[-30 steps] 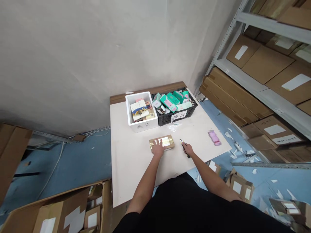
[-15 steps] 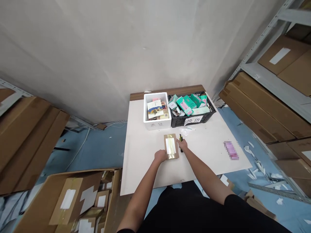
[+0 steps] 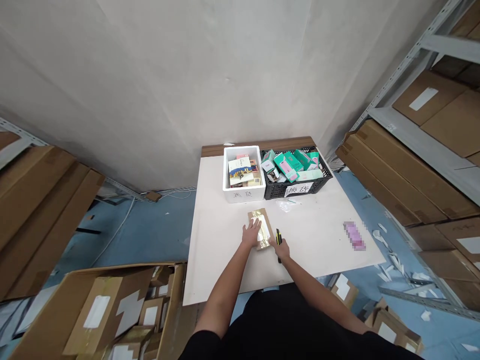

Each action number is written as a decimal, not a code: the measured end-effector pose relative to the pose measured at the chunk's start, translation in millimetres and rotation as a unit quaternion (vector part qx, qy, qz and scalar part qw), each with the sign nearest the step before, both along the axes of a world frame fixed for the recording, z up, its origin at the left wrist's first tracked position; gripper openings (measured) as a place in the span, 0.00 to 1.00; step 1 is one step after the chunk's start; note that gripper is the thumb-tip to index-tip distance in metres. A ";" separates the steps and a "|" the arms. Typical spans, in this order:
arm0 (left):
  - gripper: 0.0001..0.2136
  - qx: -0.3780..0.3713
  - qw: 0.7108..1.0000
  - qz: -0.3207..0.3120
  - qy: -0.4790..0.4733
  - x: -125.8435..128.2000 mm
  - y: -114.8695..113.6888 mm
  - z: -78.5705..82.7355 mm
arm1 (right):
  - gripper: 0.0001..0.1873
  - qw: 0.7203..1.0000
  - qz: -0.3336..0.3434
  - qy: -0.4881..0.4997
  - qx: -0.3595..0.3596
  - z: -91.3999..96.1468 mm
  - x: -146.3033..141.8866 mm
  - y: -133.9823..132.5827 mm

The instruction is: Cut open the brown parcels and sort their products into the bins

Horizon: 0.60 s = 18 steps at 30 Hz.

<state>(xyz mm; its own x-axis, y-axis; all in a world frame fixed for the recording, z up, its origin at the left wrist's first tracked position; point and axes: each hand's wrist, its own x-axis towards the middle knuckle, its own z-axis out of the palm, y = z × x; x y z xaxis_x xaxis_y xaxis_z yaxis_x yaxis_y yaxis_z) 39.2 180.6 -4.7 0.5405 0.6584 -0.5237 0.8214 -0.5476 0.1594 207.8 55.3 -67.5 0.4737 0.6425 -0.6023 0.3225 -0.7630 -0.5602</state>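
Note:
A small brown cardboard parcel [image 3: 262,225] with a white label and shiny tape lies on the white table [image 3: 217,260], its long side pointing away from me. My left hand [image 3: 250,234] rests flat on the parcel's left edge with the fingers spread. My right hand [image 3: 283,248] is closed around a black and yellow utility knife [image 3: 278,238], whose tip sits next to the parcel's right near corner.
Beyond the parcel stand a white foam box [image 3: 243,175] of small cartons and a black crate [image 3: 296,175] of green boxes. A pink item [image 3: 354,236] lies at the table's right. Shelving with cardboard boxes [image 3: 408,165] stands right; an open carton [image 3: 108,310] of parcels sits lower left.
The parcel went from lying crosswise to lengthwise. My left hand moved from its near end onto its left edge. My right hand drew the knife back along the right side toward me.

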 end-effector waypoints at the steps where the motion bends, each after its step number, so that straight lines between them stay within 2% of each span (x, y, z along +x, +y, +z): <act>1: 0.52 0.014 1.000 0.016 0.013 -0.6 -5.1 -2.2 | 0.30 1.000 -0.007 -0.015 0.003 2.7 4.4 8.8; 4: 0.48 0.039 0.998 0.040 0.042 -0.6 -19.0 -3.8 | 0.32 0.998 -0.021 -0.060 0.002 17.9 24.0 49.7; 7: 0.39 0.019 0.998 0.029 0.043 0.0 -27.7 -0.8 | 0.26 0.997 -0.004 -0.067 0.033 33.2 38.1 88.9; 9: 0.31 0.026 0.999 0.033 0.027 -1.7 -31.9 0.4 | 0.22 0.997 0.003 -0.045 0.060 38.5 42.7 100.5; 11: 0.27 0.054 0.997 0.052 0.005 -5.8 -36.5 -1.3 | 0.19 0.997 -0.019 0.001 0.078 39.1 46.5 96.1; 13: 0.26 0.074 0.995 0.070 -0.020 -11.7 -41.8 -5.7 | 0.20 0.994 -0.047 0.051 0.081 36.1 51.1 78.8; 15: 0.27 0.073 0.994 0.074 -0.038 -17.5 -46.7 -11.4 | 0.25 0.993 -0.053 0.084 0.062 31.5 55.7 55.8; 18: 0.28 0.063 0.994 0.074 -0.051 -22.0 -50.5 -18.2 | 0.32 0.994 -0.026 0.101 0.026 24.8 60.8 29.4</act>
